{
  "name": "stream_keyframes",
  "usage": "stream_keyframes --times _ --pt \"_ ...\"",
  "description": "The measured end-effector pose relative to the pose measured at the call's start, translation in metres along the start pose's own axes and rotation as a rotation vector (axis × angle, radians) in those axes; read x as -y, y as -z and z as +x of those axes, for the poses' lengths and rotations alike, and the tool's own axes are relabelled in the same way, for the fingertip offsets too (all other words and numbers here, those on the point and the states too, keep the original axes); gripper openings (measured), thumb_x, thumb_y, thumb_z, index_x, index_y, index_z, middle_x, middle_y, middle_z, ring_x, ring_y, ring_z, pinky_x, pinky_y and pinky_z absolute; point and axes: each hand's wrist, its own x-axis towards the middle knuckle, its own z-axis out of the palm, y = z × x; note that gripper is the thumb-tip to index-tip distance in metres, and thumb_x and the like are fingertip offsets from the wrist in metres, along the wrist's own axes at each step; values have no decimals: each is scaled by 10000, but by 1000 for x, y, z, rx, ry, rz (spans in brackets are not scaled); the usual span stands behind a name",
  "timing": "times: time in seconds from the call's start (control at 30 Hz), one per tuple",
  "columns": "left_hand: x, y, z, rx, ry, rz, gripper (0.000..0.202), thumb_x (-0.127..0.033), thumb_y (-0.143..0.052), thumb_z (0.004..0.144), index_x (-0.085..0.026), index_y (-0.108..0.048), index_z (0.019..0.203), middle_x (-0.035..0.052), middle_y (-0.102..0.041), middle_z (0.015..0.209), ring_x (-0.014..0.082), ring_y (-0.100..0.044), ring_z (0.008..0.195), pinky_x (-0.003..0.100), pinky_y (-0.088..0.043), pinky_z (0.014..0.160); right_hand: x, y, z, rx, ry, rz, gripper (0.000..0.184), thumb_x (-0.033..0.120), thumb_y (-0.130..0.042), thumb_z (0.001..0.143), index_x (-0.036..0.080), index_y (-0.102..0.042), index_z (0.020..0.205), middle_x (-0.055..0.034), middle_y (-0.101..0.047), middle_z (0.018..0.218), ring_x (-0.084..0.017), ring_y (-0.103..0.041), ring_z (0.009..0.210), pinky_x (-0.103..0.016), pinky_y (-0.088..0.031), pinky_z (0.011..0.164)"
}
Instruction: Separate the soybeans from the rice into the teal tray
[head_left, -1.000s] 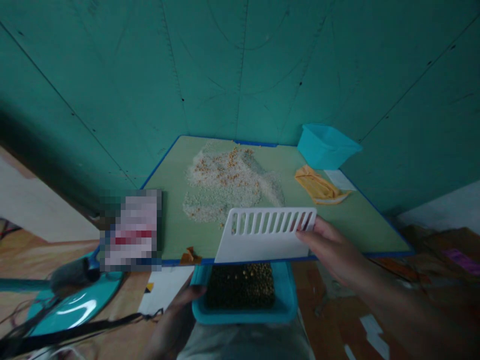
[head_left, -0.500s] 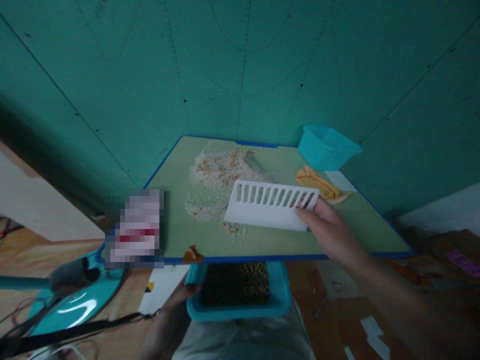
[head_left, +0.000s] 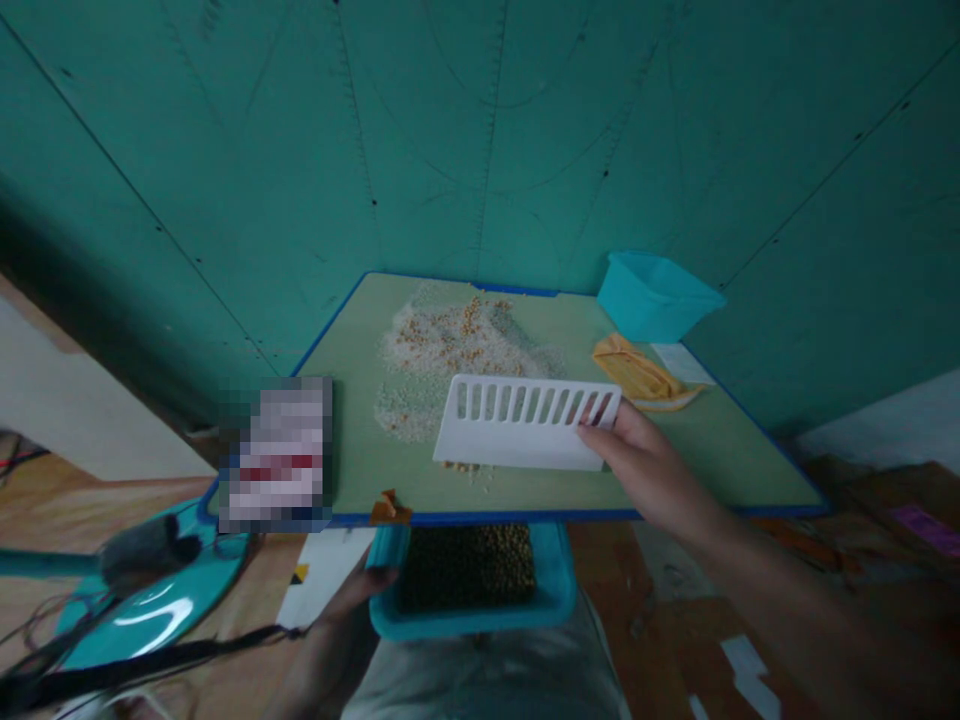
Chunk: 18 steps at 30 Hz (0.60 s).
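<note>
My right hand (head_left: pixel 626 440) grips the right end of a white slotted plastic scraper (head_left: pixel 517 445), its row of slots facing up, over the front half of the table. A few soybeans (head_left: pixel 459 467) lie at the scraper's lower left edge. Behind it spreads a pile of white grains (head_left: pixel 420 345) mixed with yellowish beans. Below the table's front edge, my left hand (head_left: pixel 367 585) is closed on the left rim of a blue basin (head_left: pixel 472 628). Inside the basin are many beans (head_left: pixel 517 560), dark on the left and yellowish on the right.
On the table (head_left: pixel 712 470), a blue bin (head_left: pixel 652 300) stands at the back right, with a yellow cloth (head_left: pixel 641 372) in front of it. A blurred-out flat item (head_left: pixel 281 460) lies at the left edge. Brown tape (head_left: pixel 391 510) sticks to the front edge. A green wall rises behind.
My right hand has moved the scraper slightly left and toward me, partly covering the loose beans near the front edge. The basin stays under the table edge in my left hand.
</note>
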Motion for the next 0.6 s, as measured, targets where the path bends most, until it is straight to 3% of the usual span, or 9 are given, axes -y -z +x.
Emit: stream_keyframes --times 0.2,0.33,0.47,0.6 --pt "2 5 6 15 -29 18 601 -73 -637 701 -202 -592 1286 46 -787 1095 352 -601 1172 433 -449 982 2 -1 -6 18 -23 -1 95 271 -554 783 241 -586 868 6 -668 830 -205 -595 878 -323 -422 818" --pt "0 4 3 1 -61 58 626 -93 -658 713 -255 -567 1311 21 -767 1149 345 -605 1170 433 -449 987 3 -1 -11 38 -51 3 89 272 -549 791 241 -586 865 0 -669 852 -200 -595 857 -318 -427 811" --pt "0 4 2 21 -90 87 503 -109 -619 754 -269 -635 1230 -12 -777 1115 350 -577 1204 447 -422 1019 3 0 -17 42 -63 3 75 279 -563 777 243 -573 842 12 -639 796 -192 -583 806 -310 -436 770" --pt "1 4 4 43 -33 56 458 -126 -615 744 -237 -675 1183 22 -800 1045 368 -564 1216 464 -419 1017 5 -1 -22 29 -76 -8 75 294 -568 764 242 -570 818 11 -636 789 -190 -585 806 -303 -446 753"
